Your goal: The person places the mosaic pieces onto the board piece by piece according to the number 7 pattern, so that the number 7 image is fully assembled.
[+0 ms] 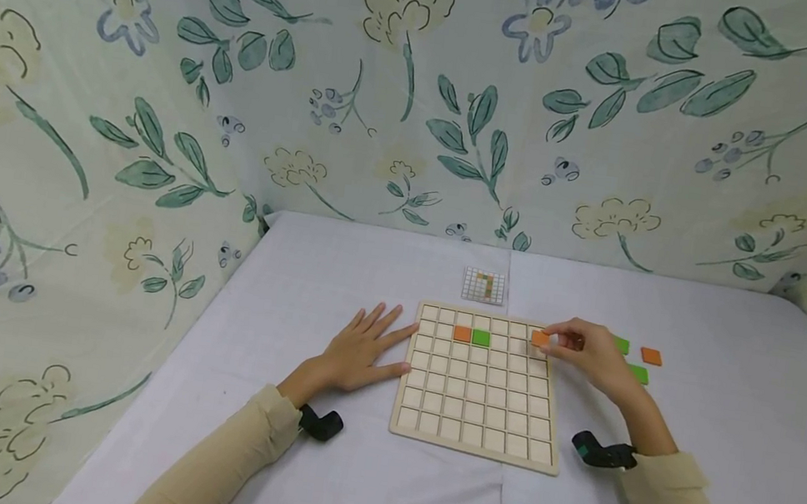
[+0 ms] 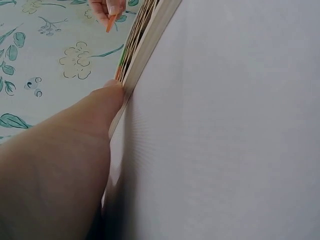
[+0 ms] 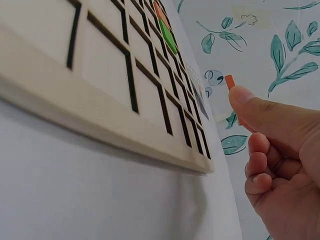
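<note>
- Two tiles, orange point(image 1: 462, 334) and green point(image 1: 481, 338), sit in the board point(image 1: 474, 446) at frame centre.
- Right hand point(image 1: 587, 354) pinches an orange piece point(image 1: 540, 338) over the board's upper right.
- Left hand point(image 1: 361, 352) lies spread flat, touching the board's left edge.
- No readable writing.

Bright, even, soft light in all three views; no glare

The head view is sharp, its edges bowed by a wide lens; faint shadows lie under the hands; in the left wrist view the near hand point(image 2: 60, 165) is a soft blur; the right wrist view shows the board point(image 3: 100, 95) steeply skewed, a dim shadow beneath its edge.
</note>
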The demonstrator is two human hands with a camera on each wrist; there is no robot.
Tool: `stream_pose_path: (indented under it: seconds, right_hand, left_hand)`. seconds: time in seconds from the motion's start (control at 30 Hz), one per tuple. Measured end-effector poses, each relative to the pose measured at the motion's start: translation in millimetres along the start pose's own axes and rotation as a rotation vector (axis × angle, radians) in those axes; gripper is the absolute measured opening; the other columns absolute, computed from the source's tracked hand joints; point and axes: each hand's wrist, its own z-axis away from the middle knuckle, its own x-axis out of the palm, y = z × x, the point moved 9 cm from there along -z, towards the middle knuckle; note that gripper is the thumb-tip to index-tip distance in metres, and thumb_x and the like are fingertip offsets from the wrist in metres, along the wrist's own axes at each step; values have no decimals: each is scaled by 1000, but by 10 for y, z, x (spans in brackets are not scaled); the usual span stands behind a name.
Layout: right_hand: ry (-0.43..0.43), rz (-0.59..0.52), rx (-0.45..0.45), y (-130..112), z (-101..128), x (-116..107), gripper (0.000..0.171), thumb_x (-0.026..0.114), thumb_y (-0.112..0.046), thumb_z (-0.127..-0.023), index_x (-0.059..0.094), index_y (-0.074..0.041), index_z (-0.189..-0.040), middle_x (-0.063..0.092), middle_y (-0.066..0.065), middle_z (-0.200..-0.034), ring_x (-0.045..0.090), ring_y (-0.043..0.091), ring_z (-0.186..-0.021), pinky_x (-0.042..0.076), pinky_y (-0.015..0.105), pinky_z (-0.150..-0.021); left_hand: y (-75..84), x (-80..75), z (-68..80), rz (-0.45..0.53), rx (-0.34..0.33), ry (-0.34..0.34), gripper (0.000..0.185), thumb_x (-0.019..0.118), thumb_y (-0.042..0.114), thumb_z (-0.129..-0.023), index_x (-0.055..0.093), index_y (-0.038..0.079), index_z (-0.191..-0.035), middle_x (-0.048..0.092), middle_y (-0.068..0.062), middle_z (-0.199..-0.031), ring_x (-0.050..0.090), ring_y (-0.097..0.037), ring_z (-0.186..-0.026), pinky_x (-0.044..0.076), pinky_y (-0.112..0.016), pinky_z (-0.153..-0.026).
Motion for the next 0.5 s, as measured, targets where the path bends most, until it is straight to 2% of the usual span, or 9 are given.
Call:
stream_pose_path:
  seconds: [0.33,0.5]
  right_hand:
    - [-50,-65,23,-80,-146,237,31,80,-12,-86,71,5,-110,52,5,-80,46,20,-75,38,23,-59]
    - [-77,-105,20,-124,-198,341,31,79,-11,-87,71,6,-110,54,6,-80,47,19,-74,39,23,-59]
  left_hand:
    - [10,-17,1,6,9,20,72,35,66,-99,19,31,-161,7,-9,-167,0,-35,-152,2,-55,-119]
    - [0,0,-2,-6,1,9,73,34,68,-99,17,33,-161,5,-8,-167,-2,-34,-152,1,-54,-119]
